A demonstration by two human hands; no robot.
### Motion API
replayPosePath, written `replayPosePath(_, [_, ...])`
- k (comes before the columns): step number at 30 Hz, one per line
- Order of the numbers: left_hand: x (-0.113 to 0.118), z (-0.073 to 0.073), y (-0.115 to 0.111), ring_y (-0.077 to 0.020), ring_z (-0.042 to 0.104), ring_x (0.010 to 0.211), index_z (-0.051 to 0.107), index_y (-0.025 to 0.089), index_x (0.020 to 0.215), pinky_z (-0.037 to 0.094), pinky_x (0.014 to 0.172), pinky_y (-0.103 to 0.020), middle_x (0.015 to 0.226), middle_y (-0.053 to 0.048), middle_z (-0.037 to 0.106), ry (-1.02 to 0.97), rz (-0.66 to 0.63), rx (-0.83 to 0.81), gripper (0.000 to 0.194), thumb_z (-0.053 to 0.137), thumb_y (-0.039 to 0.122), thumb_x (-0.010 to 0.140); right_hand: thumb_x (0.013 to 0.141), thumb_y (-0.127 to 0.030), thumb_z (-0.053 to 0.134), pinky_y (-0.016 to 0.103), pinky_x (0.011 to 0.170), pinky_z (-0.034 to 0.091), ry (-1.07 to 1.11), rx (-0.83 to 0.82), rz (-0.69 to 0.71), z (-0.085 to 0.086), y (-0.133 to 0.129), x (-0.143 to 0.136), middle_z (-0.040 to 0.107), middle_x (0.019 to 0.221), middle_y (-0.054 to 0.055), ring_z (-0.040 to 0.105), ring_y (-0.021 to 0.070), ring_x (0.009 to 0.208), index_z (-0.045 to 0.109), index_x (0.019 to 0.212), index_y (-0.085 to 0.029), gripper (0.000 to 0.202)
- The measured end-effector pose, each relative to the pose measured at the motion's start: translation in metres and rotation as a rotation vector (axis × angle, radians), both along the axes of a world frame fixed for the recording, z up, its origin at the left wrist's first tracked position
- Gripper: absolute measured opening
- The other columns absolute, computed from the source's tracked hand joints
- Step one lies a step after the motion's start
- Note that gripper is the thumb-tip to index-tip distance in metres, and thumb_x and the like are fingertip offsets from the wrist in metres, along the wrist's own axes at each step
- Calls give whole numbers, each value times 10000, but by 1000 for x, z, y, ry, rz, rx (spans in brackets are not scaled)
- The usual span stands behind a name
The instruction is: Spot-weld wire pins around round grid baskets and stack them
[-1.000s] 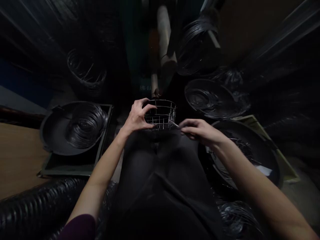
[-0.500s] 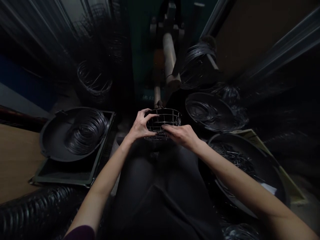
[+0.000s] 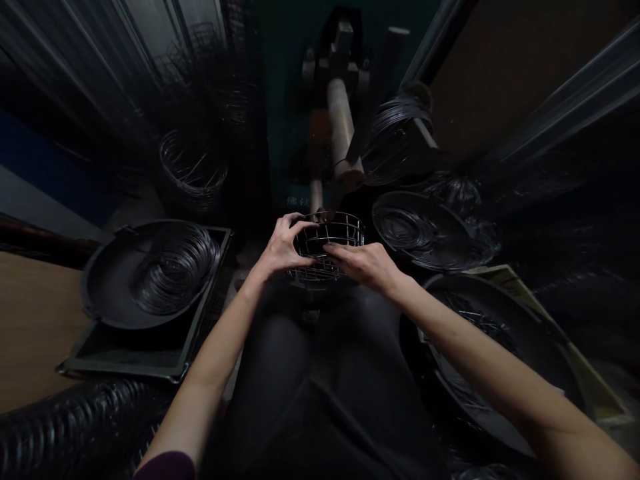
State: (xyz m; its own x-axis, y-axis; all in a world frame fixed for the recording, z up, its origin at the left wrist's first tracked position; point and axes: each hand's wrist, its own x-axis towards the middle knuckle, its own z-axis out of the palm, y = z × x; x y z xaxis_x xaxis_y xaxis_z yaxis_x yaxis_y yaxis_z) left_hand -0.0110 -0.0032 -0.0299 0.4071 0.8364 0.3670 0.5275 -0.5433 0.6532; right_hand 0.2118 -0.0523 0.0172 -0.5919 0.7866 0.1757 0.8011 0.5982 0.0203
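A round wire basket (image 3: 354,231) of thin metal rods is between my two hands, at the lower tip of a machine's electrode arm (image 3: 317,193). My left hand (image 3: 284,248) grips its left side, thumb low and fingers bent over the upper wires. On the near right side, my right hand (image 3: 364,263) has its thumb and fingers closed at the wires. Whether those right fingers also pinch a separate rod is too dark to make out. The basket's far bottom is partly hidden by the hands.
A thick pale cylinder (image 3: 341,120) of the machine hangs above. To the left, a black pan (image 3: 107,287) with wire rings rests on a crate (image 3: 125,357). On the right are a pan of rings (image 3: 445,250) and a larger pan (image 3: 530,347) with short rods.
The basket has tilted slightly and its upper rim now reaches around the electrode tip. My right hand has shifted a little; the whole view has moved slightly.
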Motion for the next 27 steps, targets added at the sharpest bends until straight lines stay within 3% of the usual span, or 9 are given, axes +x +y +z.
replayPosePath(14, [-2, 3, 4, -325, 443, 1297, 607, 247, 1239, 402, 1109, -510, 1343, -109, 447, 21, -2, 26, 735, 883, 307, 560, 982, -296, 503, 231, 512, 425, 39, 18, -22, -2, 4, -1, 718, 1167, 25, 734, 165, 828, 672, 1241, -255, 312])
replayPosePath(20, [-2, 3, 5, -306, 481, 1261, 620, 255, 1222, 414, 1101, -497, 1309, -98, 491, -24, 5, 5, 749, 901, 368, 538, 988, -312, 492, 234, 634, 491, 174, -19, -74, -9, -5, 4, 714, 1195, 23, 719, 168, 917, 653, 1263, -257, 323])
replayPosePath(27, [1, 6, 27, -302, 486, 1262, 640, 250, 1198, 402, 1108, -492, 1277, -87, 513, -44, 22, -12, 738, 906, 362, 519, 972, -320, 501, 248, 647, 474, 357, 104, -234, -21, 6, 8, 691, 988, 70, 640, 159, 786, 707, 1006, -219, 231])
